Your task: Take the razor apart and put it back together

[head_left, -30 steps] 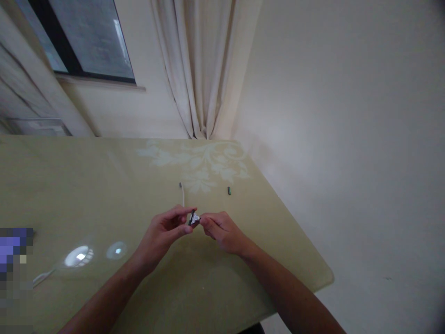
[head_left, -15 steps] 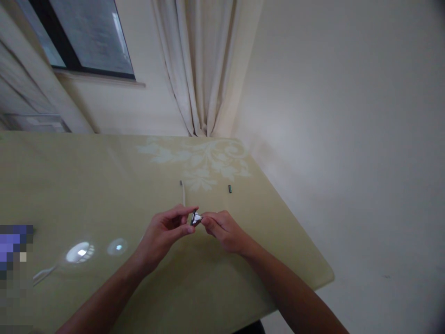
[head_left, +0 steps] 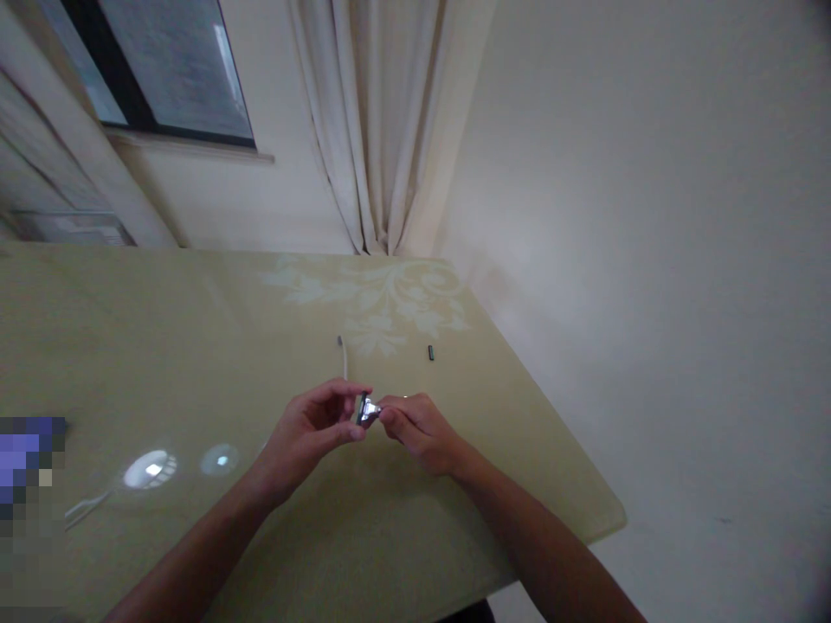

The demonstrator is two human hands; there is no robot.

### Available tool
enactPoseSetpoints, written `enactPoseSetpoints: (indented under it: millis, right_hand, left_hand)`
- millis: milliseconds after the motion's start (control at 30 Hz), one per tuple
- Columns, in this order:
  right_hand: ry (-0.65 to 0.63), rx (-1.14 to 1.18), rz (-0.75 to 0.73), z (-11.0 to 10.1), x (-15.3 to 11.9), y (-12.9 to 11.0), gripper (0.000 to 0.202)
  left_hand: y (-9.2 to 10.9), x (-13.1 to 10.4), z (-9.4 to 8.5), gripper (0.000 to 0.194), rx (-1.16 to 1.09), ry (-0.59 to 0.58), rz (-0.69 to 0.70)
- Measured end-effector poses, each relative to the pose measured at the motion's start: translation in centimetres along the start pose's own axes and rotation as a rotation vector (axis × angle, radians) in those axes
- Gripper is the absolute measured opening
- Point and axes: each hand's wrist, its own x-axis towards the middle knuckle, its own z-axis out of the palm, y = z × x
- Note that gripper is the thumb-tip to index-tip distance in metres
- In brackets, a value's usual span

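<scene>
Between my hands is a razor (head_left: 370, 410) with a shiny silver neck and a dark, wide head. My left hand (head_left: 315, 426) pinches the razor's head at its two ends with thumb and fingers. Its handle is gripped in my right hand (head_left: 417, 433), whose closed fingers hide most of it. Both hands are above the table, close together. A small dark cartridge-like piece (head_left: 430, 353) lies on the table beyond my right hand. Past my left hand, a thin white cord (head_left: 344, 359) with a grey tip lies on the table, partly hidden by the hand.
The glossy yellow-green table (head_left: 363, 536) has a pale floral pattern at its far corner. A blurred-out blue patch (head_left: 26, 459) and a white cord (head_left: 87, 504) are at the left. A curtain (head_left: 370, 130) and a wall (head_left: 649, 260) stand behind and to the right.
The razor has turned slightly in my hands, so its silver neck shows more clearly. Both hands keep their grip and almost the same place.
</scene>
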Motion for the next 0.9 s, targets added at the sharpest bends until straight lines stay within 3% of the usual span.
enactPoseSetpoints:
  millis: [233, 433, 667, 900]
  right_hand:
    - [0.001, 0.011, 0.006, -0.1, 0.07, -0.3, 0.057]
    - [-0.004, 0.003, -0.004, -0.23, 0.23, -0.33, 0.048]
    - [0.122, 0.017, 0.039, -0.11, 0.29, 0.21, 0.037]
    - [0.131, -0.138, -0.078, 0.22, 0.22, 0.39, 0.032]
  left_hand:
    - [0.28, 0.0, -0.54, 0.052, 0.06, -0.049, 0.014]
    - [0.21, -0.04, -0.34, 0.039, 0.143, -0.044, 0.072]
    - [0.46, 0.13, -0.35, 0.038, 0.284, -0.027, 0.147]
    - [-0.46, 0.13, -0.43, 0.04, 0.304, -0.013, 0.111]
